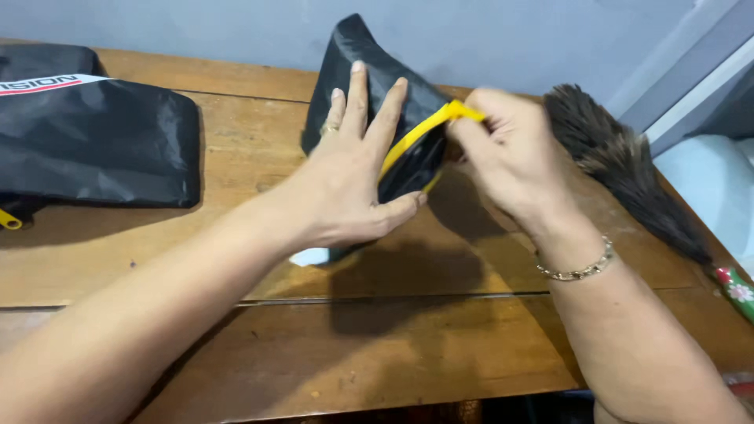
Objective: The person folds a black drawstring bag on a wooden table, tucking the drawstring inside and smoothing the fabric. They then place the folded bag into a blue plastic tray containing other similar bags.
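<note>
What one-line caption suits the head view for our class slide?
Left hand steadies a black pouch while the right hand pinches its yellow zipper over a wooden table.

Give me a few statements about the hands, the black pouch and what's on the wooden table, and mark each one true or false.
1. The left hand lies flat with spread fingers against the black pouch. True.
2. The right hand pinches the pouch's yellow zipper strip. True.
3. The right wrist is bare. False: it wears a beaded bracelet.
4. A feather duster lies to the left of the pouch. False: it lies to the right, behind the right hand.
5. A second black bag lies flat on the wooden table at the left. True.
</note>
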